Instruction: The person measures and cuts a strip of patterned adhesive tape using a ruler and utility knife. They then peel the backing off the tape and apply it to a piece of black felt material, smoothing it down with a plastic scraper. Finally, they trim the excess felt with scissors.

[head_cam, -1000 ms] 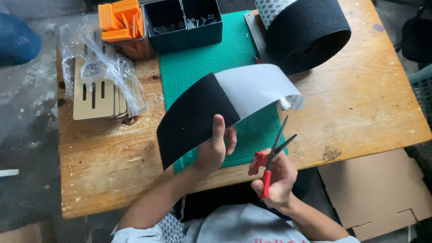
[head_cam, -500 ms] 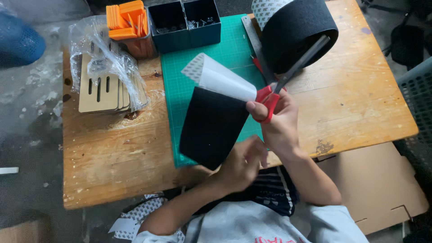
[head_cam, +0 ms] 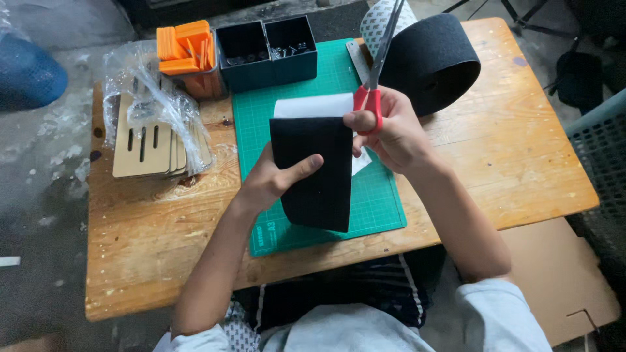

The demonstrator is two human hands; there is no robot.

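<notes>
A: Logging hands first. The left hand (head_cam: 277, 179) is gripping the black strip (head_cam: 313, 173) from its left edge, thumb lying across the dark face, fingers hidden behind it. The right hand (head_cam: 391, 133) is closed through the red handles of the scissors (head_cam: 377, 62) and is also pinching the strip's upper right edge; the blades are pointing up and away, pressed together.

B: And where is the strip sitting?

A: It is hanging upright above the green cutting mat (head_cam: 261, 117), its white backing (head_cam: 313, 105) folding over at the top, its lower end drooping toward the mat.

B: Risks from here?

A: Judging only: one hand is doing two jobs, so the scissors may be slipping in the grip, or the tips may be swinging into the big black roll (head_cam: 433, 58) just behind them. The strip is limp, so it may be sagging or twisting, and any cut started on it would likely be wandering. The left thumb is resting on the face, close to where the blades might be travelling.

B: Surface and room?

A: A worn wooden table (head_cam: 150, 254) is carrying the mat, two dark teal bins (head_cam: 267, 49) holding small dark parts, orange plastic pieces (head_cam: 182, 42), and a stack of slotted wooden boards (head_cam: 147, 143) under a clear plastic bag. Flat cardboard (head_cam: 561, 274) is lying on the floor at the right, a blue crate edge beyond it, grey concrete at the left.
</notes>
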